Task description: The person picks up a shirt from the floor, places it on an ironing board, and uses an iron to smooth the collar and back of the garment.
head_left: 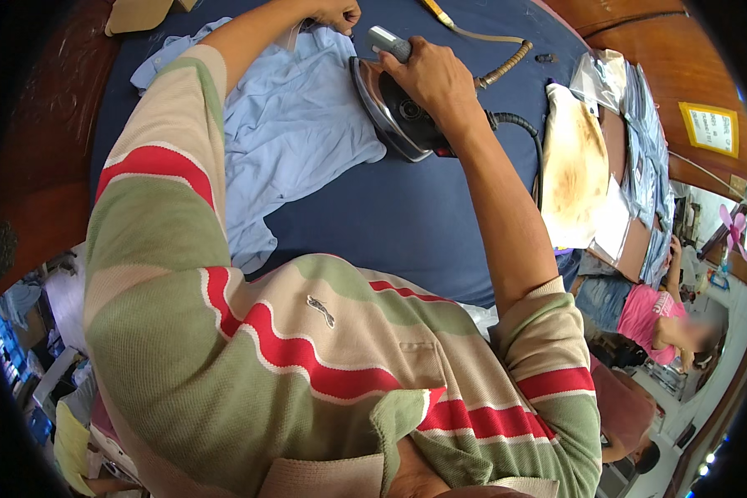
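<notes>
A light blue garment (295, 133) lies spread on a dark blue padded ironing table (415, 224). My right hand (432, 79) grips the handle of a steel iron (394, 112), whose soleplate rests on the garment's right edge. A black hose and a cord run from the iron toward the right. My left hand (336, 12) is at the far edge of the garment, fingers curled on the cloth, pinning it down. My striped sleeves and chest fill the lower part of the view.
A scorched cream pad (573, 166) lies at the table's right edge, beside stacked clear-bagged garments (643, 133). A person in a pink top (656, 319) sits lower right. A wooden surface (33, 141) borders the left. A tan cloth (137, 12) lies at the top left.
</notes>
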The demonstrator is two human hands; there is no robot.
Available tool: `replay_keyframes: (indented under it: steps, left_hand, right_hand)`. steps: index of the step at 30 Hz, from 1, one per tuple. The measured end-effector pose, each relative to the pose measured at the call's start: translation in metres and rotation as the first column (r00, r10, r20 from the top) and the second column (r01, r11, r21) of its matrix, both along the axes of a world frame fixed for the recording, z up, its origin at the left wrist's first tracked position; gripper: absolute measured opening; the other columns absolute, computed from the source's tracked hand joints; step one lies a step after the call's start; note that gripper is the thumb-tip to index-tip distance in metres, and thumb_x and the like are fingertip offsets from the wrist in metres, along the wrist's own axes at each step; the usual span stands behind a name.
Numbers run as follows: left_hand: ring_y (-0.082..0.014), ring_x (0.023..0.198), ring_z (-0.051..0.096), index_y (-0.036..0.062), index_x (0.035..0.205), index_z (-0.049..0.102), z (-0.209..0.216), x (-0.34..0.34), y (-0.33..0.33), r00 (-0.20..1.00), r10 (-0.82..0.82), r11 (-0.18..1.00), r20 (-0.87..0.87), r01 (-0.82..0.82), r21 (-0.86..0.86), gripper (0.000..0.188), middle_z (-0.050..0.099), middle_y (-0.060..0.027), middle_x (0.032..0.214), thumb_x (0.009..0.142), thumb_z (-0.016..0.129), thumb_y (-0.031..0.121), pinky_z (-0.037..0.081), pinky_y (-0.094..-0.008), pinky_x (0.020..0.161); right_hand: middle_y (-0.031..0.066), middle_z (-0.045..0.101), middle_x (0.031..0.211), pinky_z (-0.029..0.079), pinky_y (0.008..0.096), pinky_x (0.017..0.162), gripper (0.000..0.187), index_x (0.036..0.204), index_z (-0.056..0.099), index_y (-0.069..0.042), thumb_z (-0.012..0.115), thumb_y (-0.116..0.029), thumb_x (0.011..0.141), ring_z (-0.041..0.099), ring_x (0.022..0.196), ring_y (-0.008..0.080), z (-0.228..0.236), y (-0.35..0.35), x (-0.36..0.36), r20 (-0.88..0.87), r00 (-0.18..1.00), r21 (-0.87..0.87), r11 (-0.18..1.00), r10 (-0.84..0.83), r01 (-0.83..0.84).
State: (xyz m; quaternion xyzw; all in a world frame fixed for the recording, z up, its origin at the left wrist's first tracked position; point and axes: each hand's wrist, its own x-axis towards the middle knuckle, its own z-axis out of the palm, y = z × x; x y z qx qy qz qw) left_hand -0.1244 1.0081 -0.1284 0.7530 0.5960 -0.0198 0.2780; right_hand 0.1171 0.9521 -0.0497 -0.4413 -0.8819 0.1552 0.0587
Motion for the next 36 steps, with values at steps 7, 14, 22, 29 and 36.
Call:
replay_keyframes:
  steps: [7, 14, 22, 29, 36]
  left_hand:
    - [-0.0171, 0.059, 0.056, 0.012, 0.078, 0.066, -0.009, -0.007, 0.003, 0.995, -0.045, 0.999, 0.086, 0.042, 0.034, 0.015, 0.062, -0.0039, 0.067, 0.067, 0.063, 0.022, 0.044, -0.0329, 0.055]
    - [-0.0175, 0.059, 0.056, 0.0135, 0.078, 0.066, -0.014, -0.007, 0.006, 0.997, 0.004, 0.998, 0.071, -0.008, 0.055, 0.013, 0.063, -0.0034, 0.069, 0.068, 0.06, 0.02, 0.044, -0.0326, 0.054]
    - [-0.0182, 0.063, 0.058, 0.0129, 0.079, 0.066, -0.021, -0.01, -0.004, 0.994, 0.003, 0.993, 0.11, -0.016, 0.117, 0.014, 0.064, -0.0044, 0.072, 0.069, 0.06, 0.021, 0.045, -0.0337, 0.057]
    - [-0.021, 0.071, 0.061, 0.0138, 0.081, 0.066, -0.015, 0.001, 0.002, 1.0, -0.001, 0.996, 0.023, -0.001, 0.093, 0.017, 0.066, -0.0046, 0.079, 0.069, 0.061, 0.024, 0.047, -0.0346, 0.062]
    - [-0.0281, 0.083, 0.06, 0.014, 0.089, 0.066, 0.085, 0.031, -0.068, 0.957, 0.283, 0.958, -0.056, -0.285, -0.02, 0.025, 0.063, -0.0098, 0.095, 0.068, 0.059, 0.024, 0.046, -0.0393, 0.074]
  right_hand:
    - [0.0206, 0.063, 0.075, 0.049, 0.0409, 0.07, 0.052, 0.093, 0.061, 0.0, 0.051, -0.049, 0.079, 0.062, 0.077, 0.0361, -0.004, 0.012, -0.018, -0.02, 0.999, 0.022, 0.999, 0.027, -0.026]
    - [0.0202, 0.063, 0.076, 0.05, 0.041, 0.069, 0.049, 0.09, 0.06, 0.001, 0.053, -0.045, 0.078, 0.062, 0.078, 0.0358, -0.003, 0.011, -0.014, -0.003, 1.0, -0.014, 1.0, -0.004, 0.004]
    - [0.0213, 0.062, 0.074, 0.049, 0.0427, 0.068, 0.049, 0.087, 0.059, 0.002, 0.054, -0.046, 0.077, 0.061, 0.075, 0.0376, -0.001, -0.024, 0.022, 0.026, 0.998, -0.049, 0.997, 0.064, -0.063]
    - [0.0206, 0.062, 0.075, 0.049, 0.042, 0.067, 0.049, 0.09, 0.058, 0.001, 0.053, -0.047, 0.078, 0.061, 0.073, 0.0374, -0.004, -0.012, 0.022, 0.014, 0.997, 0.01, 0.997, 0.082, -0.082]
    - [0.0296, 0.057, 0.102, 0.044, 0.0378, 0.084, 0.069, 0.117, 0.047, 0.009, 0.057, -0.047, 0.078, 0.058, 0.096, 0.0357, 0.03, -0.005, 0.125, 0.108, 0.989, -0.278, 0.952, -0.101, 0.128]
